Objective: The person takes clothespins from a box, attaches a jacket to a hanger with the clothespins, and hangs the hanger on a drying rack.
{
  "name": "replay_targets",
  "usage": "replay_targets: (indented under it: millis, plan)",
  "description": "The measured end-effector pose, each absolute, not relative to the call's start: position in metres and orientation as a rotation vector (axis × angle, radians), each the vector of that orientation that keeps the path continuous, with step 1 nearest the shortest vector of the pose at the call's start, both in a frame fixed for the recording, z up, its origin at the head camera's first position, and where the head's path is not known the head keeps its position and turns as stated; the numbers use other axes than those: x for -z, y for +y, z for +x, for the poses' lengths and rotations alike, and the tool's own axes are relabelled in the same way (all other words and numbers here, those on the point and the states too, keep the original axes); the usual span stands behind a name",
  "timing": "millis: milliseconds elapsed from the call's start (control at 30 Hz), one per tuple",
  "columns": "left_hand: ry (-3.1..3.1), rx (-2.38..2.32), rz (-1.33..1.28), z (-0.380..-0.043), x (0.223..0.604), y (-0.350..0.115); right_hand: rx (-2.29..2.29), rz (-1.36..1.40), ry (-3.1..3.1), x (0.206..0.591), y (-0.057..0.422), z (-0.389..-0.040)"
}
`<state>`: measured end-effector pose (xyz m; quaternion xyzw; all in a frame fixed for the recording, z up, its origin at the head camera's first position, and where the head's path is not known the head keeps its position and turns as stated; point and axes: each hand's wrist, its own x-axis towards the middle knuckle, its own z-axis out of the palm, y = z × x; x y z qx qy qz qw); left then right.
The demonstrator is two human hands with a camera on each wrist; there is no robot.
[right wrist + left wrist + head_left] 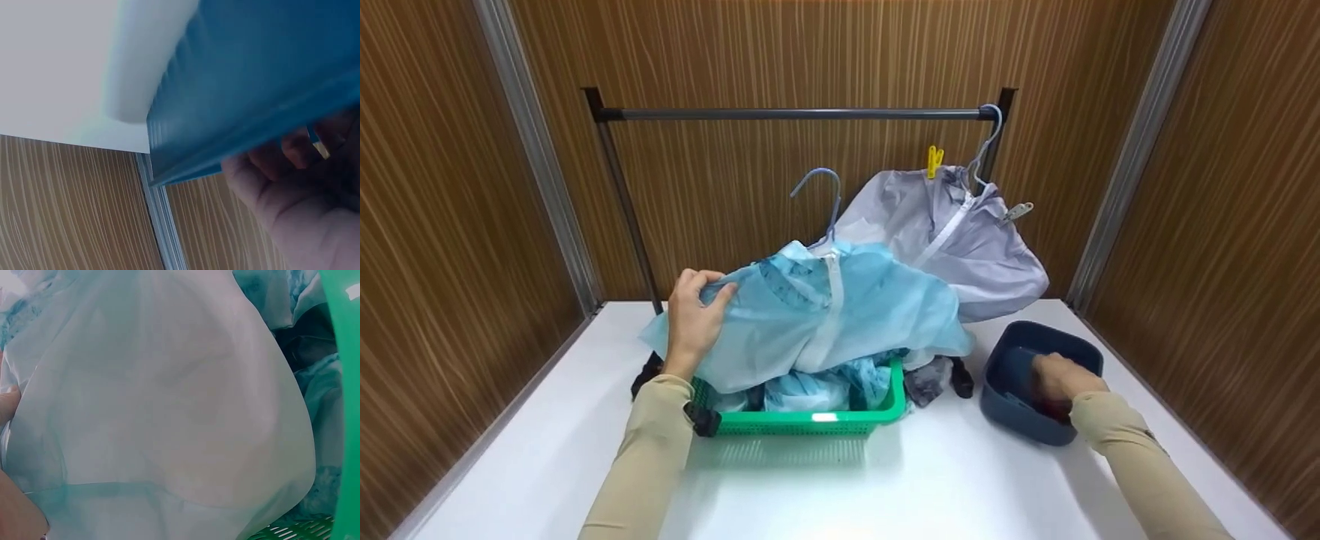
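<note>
My left hand (pixel 694 319) pinches the left shoulder of a sheer light-blue zip jacket (pixel 877 292) between thumb and fingers. Inside the jacket is a hanger whose blue hook (pixel 825 172) sticks up from the collar, below the rail and apart from it. Pale cloth of that jacket (pixel 157 394) fills most of the left wrist view. My right hand (pixel 1061 379) reaches into a dark blue box (pixel 1006 397) and is blurred. In the right wrist view its fingers (pixel 270 163) bend behind the box rim; their tips are hidden. Something reddish shows faintly under that hand.
A green basket (pixel 896 397) full of blue clothes stands under the jacket. Behind it, a grey-lilac jacket (pixel 997 262) hangs from the black rail (pixel 795 114) on the right, with a yellow clothespin (pixel 934 162) and a grey clothespin (pixel 1018 211). Dark cloth (pixel 930 381) lies beside the basket.
</note>
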<state>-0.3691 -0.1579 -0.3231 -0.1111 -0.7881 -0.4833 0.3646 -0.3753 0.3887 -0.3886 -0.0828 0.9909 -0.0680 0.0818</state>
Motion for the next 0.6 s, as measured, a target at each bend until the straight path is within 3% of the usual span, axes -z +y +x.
replay_targets:
  millis: [367, 600]
  plan:
    - [-2.016, 1.256, -0.294, -0.371, 0.324, -0.158, 0.394, -0.601, 3.130, 0.379, 0.395, -0.381]
    - [-2.017, 1.255, -0.294, -0.370, 0.324, -0.158, 0.578, -0.584, 3.087, 0.372, 0.393, -0.377]
